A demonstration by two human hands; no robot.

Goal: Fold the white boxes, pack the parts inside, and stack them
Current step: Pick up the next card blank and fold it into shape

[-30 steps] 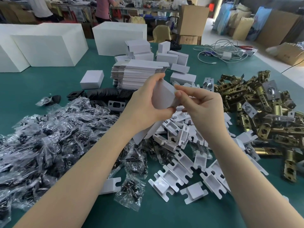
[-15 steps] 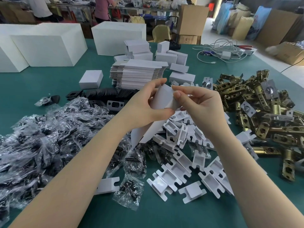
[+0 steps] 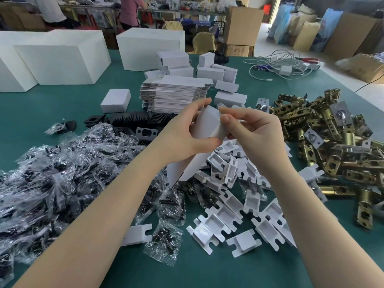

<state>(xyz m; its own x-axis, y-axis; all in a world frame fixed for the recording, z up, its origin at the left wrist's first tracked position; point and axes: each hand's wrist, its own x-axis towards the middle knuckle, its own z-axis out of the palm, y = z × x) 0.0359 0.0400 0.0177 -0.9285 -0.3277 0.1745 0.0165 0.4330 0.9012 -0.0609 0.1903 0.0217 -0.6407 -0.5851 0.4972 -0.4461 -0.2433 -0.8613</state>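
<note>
Both hands' fingers [image 3: 225, 119] partly hide white box [image 3: 209, 123].

A long table [image 3: 311, 96] covered in green cloth fills the near and middle ground. At its far left stand large plain white blocks [image 3: 62, 65]. Beyond the far edge is a cluttered workshop: a workbench [image 3: 99, 9] piled with goods, where two people [image 3: 131, 11] stand with their backs turned, and a tan chair [image 3: 204, 41] close to the table. Tall brown cartons [image 3: 242, 26] rise far centre. At far right, flat cardboard sheets [image 3: 349, 36] and blue wrapped bundles [image 3: 330, 28] lean on the wall. The pale floor [image 3: 268, 38] there glows with bright daylight from a doorway.
</note>
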